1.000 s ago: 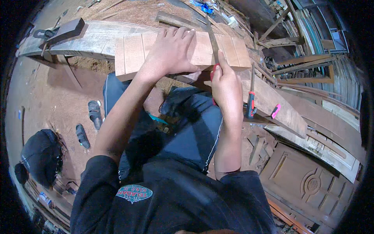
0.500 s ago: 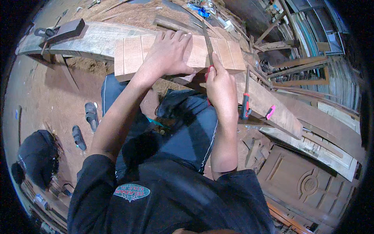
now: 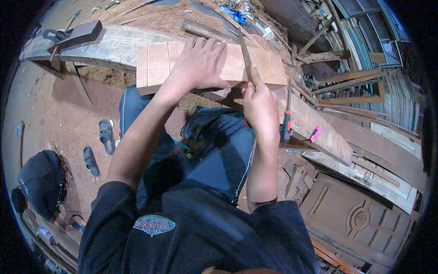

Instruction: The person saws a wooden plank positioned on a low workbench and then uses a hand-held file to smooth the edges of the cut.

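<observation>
A pale wooden block (image 3: pixel 154 64) with several straight lines across its top lies crosswise over a long timber beam. My left hand (image 3: pixel 198 64) presses on its middle, fingers over the top and thumb at the near edge. In my right hand (image 3: pixel 261 98) is a handsaw (image 3: pixel 245 52), its red handle mostly hidden by my fingers. The saw's narrow-looking blade points away from me across the block, right of my left hand. Close beside my right hand, a slim tool with a red and black handle (image 3: pixel 286 125) rests at the beam, near a small pink object (image 3: pixel 315 133).
On the beam's left part (image 3: pixel 121 43) sits a dark wooden hand plane (image 3: pixel 80 36). Sandals (image 3: pixel 106 137) and a dark bag-like bundle (image 3: pixel 42 182) lie on the floor at left. A carved door panel (image 3: pixel 351 214) and stacked boards (image 3: pixel 399 109) fill the right side.
My right hand and the saw have come slightly nearer to me. My left hand stays in place on the block. The whole view has shifted a little.
</observation>
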### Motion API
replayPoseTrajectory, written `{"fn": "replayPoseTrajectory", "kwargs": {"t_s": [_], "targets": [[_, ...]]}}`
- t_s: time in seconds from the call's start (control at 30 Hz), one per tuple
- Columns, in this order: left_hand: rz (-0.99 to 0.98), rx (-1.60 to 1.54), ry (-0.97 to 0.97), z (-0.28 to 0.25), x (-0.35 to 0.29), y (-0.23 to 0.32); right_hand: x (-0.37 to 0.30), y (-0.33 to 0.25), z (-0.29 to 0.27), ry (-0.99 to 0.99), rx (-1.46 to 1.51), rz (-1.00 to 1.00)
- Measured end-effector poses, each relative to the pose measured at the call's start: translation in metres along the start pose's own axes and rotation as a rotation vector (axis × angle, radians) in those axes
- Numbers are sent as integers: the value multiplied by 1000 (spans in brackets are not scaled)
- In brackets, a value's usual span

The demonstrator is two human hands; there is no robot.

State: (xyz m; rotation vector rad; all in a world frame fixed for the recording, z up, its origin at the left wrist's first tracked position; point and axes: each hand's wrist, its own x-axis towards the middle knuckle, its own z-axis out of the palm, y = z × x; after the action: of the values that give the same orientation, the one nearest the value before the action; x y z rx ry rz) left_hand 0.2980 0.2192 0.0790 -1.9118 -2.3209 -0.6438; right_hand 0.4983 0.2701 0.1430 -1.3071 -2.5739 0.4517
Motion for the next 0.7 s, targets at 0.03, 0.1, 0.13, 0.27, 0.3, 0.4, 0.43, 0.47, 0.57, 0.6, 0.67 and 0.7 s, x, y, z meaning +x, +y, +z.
{"fn": "replayPoseTrajectory", "kwargs": {"t_s": [0.03,0.1,0.13,0.27,0.3,0.4,0.43,0.47,0.57,0.6,0.67,0.7], "targets": [[11,31,29,2,1,-1,5,0,-1,-5,5,-17],[4,33,-4,2,2,1,-8,8,7,44,40,-34],[-8,35,-14,1,1,-1,-16,7,8,66,56,-53],[7,29,1,-2,-5,-2,-78,14,-5,-31,73,82],[12,34,6,0,-5,-2,-81,12,-7,-41,64,100],[23,66,44,4,-4,-4,-77,5,-11,-42,45,106],[26,81,57,6,-4,-4,-55,5,-3,-25,50,71],[24,74,50,7,-3,-2,-36,7,0,-4,45,44],[35,27,23,8,2,-5,1,13,4,39,50,-23],[30,28,17,7,2,-5,-1,13,5,31,62,-11],[22,28,6,6,2,-3,-16,14,4,16,83,15],[13,35,6,3,-1,-7,-31,7,-1,-39,81,85]]}}
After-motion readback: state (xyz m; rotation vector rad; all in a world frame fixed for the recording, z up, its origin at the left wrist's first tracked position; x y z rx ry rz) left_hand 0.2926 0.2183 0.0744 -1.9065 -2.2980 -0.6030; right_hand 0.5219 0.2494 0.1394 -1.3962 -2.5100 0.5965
